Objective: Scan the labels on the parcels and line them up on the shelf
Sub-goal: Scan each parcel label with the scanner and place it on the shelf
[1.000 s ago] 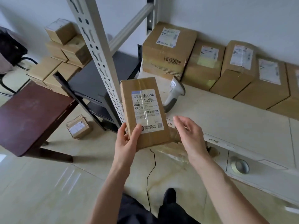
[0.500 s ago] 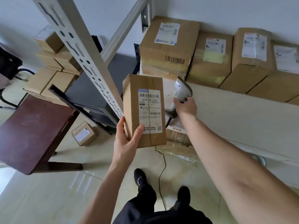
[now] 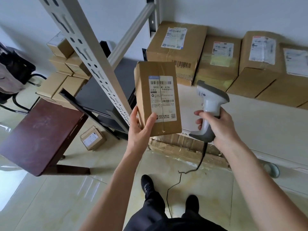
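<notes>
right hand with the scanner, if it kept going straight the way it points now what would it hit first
The right hand aims the scanner up toward the shelf's back. Probably first in line is the big parcel at the left end of the row, though depth is hard to judge; the held parcel sits to its left.

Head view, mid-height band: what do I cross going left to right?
Dark red-brown wooden table → perforated grey metal shelf upright → left hand gripping labelled brown cardboard parcel → grey handheld barcode scanner in right hand.

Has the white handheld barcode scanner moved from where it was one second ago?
Yes. The white handheld barcode scanner has left the pale shelf board; the right hand now holds it up, nearer the shelf's front edge.
</notes>
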